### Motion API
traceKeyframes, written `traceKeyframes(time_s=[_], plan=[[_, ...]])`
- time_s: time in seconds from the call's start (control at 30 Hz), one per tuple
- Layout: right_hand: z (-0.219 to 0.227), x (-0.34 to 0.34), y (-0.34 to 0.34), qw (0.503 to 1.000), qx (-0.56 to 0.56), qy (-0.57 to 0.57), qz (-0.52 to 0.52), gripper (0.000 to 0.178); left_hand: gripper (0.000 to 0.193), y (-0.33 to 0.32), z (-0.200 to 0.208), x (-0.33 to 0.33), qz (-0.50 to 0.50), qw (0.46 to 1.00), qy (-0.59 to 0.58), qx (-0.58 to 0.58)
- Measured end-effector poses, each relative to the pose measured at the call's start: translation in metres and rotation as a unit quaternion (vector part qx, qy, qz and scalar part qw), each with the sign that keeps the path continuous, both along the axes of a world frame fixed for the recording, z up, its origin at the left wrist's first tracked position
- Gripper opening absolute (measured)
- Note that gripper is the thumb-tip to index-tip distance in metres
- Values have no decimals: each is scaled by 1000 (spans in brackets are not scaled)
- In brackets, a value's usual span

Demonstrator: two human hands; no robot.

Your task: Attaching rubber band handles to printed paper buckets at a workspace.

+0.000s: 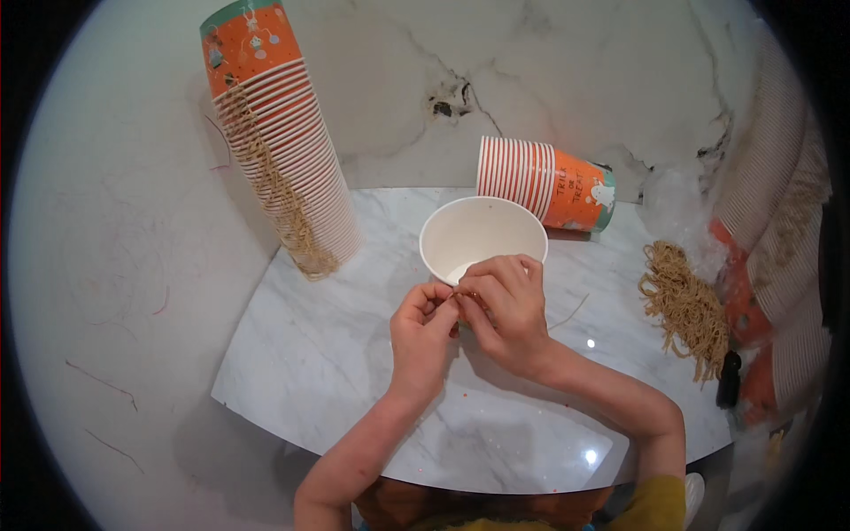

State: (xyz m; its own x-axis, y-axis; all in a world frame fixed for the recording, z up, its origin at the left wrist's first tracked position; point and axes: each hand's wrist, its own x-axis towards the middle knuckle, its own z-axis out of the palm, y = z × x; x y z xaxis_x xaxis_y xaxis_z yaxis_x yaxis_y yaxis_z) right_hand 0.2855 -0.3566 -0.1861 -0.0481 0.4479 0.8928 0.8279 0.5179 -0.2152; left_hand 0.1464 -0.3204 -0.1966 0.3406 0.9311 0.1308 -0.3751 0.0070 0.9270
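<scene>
A large paper cup [482,226] stands on the marble-patterned table, its white inside facing up. At its near rim the fingertips of my left hand [421,341] and my right hand [506,311] meet in a pinch. The fingers of both hands are closed, and what lies between them is too small and covered to make out. My right fingers reach over the cup's rim, while my left hand touches just outside it. A thin tan strand of twine [571,311] sticks out on the table beside my right hand.
A tall stack of nested cups [292,150] with tan twine draped along it rises at the left. A shorter orange stack [549,184] lies on its side behind the cup. To the right are a bundle of twine [682,305], a black object [729,379] and plastic-wrapped cups [779,265].
</scene>
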Motion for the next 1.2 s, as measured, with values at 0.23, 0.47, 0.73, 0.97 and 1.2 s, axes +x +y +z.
traceKeyframes(time_s=[0.23,0.47,0.73,0.97,1.2], plan=[[4,5,0,998,-47,43,29,10,9,1,-5,6,141,933,109,312],[11,8,-3,992,-90,58,69,7,16,2,-6,5,156,917,90,356],[16,13,-3,986,-132,58,82,4,22,8,-7,3,223,830,151,489],[23,26,-4,971,-193,86,111,5,24,10,-8,2,235,803,161,523],[38,38,-11,951,-287,32,115,2,25,13,-4,0,214,741,174,612]])
